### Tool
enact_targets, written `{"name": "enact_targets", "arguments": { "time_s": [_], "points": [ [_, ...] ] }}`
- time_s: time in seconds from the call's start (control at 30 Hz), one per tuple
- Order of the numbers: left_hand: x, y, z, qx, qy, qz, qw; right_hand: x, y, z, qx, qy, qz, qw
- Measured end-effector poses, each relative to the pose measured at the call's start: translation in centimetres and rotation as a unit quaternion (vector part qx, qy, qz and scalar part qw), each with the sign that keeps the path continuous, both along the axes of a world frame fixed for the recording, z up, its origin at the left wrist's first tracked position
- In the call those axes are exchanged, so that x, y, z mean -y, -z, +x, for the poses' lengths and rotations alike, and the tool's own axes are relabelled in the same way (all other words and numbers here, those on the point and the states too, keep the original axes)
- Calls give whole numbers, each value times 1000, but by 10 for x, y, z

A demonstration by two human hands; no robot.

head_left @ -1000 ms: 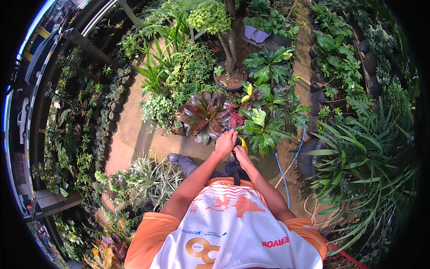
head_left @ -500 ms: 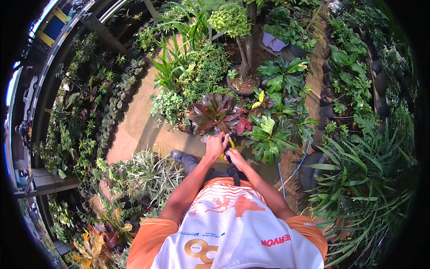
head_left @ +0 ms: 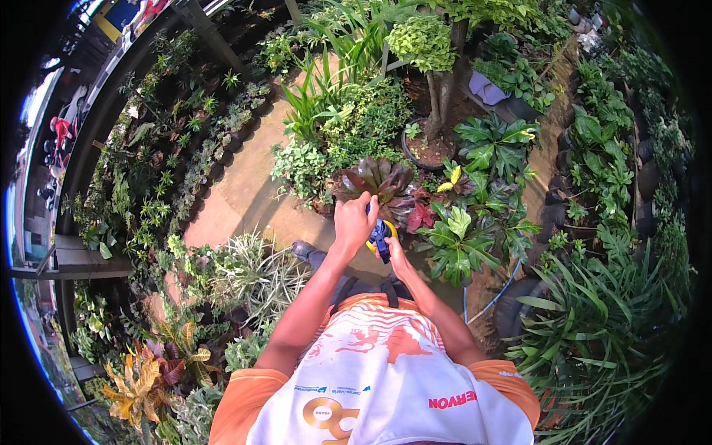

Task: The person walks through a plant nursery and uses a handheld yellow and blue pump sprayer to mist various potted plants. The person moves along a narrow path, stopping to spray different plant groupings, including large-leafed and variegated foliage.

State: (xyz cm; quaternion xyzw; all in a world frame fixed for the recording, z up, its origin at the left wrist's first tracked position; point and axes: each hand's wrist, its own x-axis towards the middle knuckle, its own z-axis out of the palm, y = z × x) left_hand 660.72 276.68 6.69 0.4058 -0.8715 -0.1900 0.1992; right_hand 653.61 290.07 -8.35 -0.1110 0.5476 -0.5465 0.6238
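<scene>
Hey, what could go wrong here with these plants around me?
The blue and yellow object in your right hand looks close to the dark red plant, so it might bruise leaves. The blue hose to your right could catch a foot. Your shoe is near the pale spiky plant; a careless step may crush it.

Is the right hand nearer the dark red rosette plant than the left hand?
No, the left hand overlaps the dark red rosette plant in view, while the right hand sits lower, at the blue-and-yellow tool.
</scene>
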Motion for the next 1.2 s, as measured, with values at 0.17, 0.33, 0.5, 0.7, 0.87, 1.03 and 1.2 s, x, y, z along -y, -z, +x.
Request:
{"name": "enact_targets", "arguments": {
  "time_s": [0.17,0.33,0.5,0.7,0.87,1.03,1.2],
  "points": [
    [-20,42,0,38,-7,-17,999,8,-26,4,-10,44,2,999],
    [-24,69,3,45,10,-36,998,1,-24,6,-5,19,2,1000],
    [-19,73,1,52,27,-9,998,6,-3,1,-11,9,-12,1000],
    [-15,35,-8,-20,55,-33,998,10,-7,-2,-28,32,-13,999],
    [0,-21,-10,-28,47,-42,998,10,-18,-8,-42,-3,-4,999],
    [6,-33,-14,-27,16,-53,998,7,-25,-9,-65,7,27,997],
    [-8,22,-8,17,18,-49,998,4,-38,-10,-68,1,45,997]
  ]
}}
